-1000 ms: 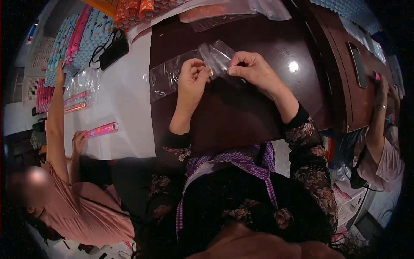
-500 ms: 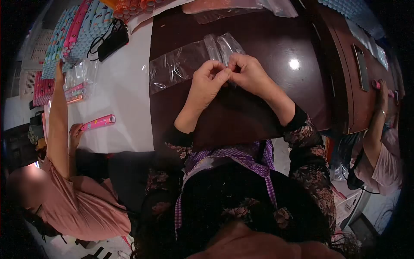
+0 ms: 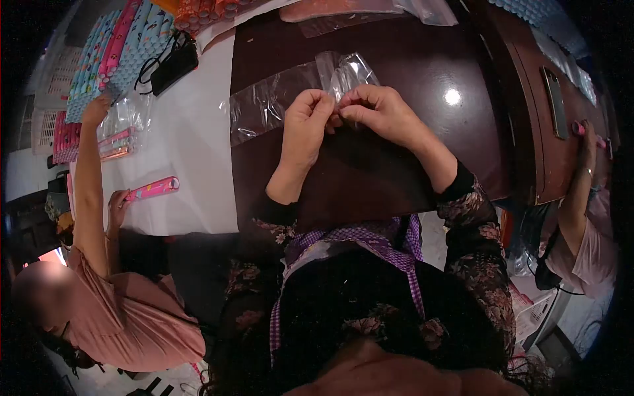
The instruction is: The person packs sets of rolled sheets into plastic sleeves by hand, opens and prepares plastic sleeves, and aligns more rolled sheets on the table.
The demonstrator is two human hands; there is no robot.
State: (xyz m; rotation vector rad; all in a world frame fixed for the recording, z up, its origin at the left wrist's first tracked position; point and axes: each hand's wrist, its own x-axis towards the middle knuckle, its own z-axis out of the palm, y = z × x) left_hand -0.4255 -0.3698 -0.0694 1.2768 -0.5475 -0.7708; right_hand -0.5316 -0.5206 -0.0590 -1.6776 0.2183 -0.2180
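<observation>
Both of my hands pinch the near edge of a clear plastic bag [image 3: 345, 74] over the dark brown table [image 3: 422, 66]. My left hand [image 3: 307, 119] is closed at the bag's left side, thumb against the fingers. Close beside it, my right hand [image 3: 378, 109] grips the bag's right side between thumb and index finger. The fingertips of the two hands are nearly touching, and the exact edge between them is hard to make out. More flat clear plastic [image 3: 264, 109] lies on the table to the left of my hands.
A co-worker on the left holds a pink patterned tube [image 3: 153, 189] over the white sheet [image 3: 191, 138]. Patterned rolls [image 3: 122, 56], a black case with a cord [image 3: 175, 71] and orange rolls [image 3: 205, 10] lie beyond. Right: a phone [image 3: 555, 102] and another person's arm [image 3: 582, 178].
My hands have come closer together on the bag and moved slightly. The left co-worker's raised hand has shifted near the blue rolls.
</observation>
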